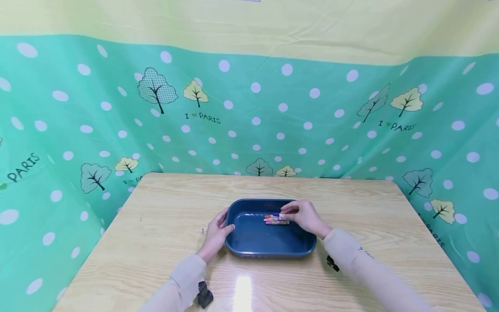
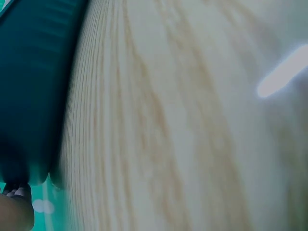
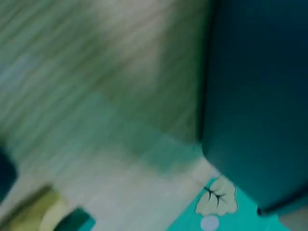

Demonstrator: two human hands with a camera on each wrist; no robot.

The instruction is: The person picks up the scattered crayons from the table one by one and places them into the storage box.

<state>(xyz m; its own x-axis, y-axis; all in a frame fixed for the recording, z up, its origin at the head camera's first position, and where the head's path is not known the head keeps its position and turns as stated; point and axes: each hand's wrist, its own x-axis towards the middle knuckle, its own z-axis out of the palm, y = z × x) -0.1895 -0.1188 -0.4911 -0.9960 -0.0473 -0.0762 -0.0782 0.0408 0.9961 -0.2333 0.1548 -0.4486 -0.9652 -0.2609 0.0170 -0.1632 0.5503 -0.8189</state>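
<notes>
I've got the dark blue tray (image 1: 257, 242) in sight, lying flat, a rounded rectangle with raised walls. The left hand (image 1: 215, 232) grips its left rim, thumb inside! Within, slim crayons (image 1: 277, 222) with orange and pink tips lie side by side, pointing left. And I see the right hand (image 1: 306, 216) pinching a purple-tipped crayon (image 1: 276, 214) right beside them!
</notes>
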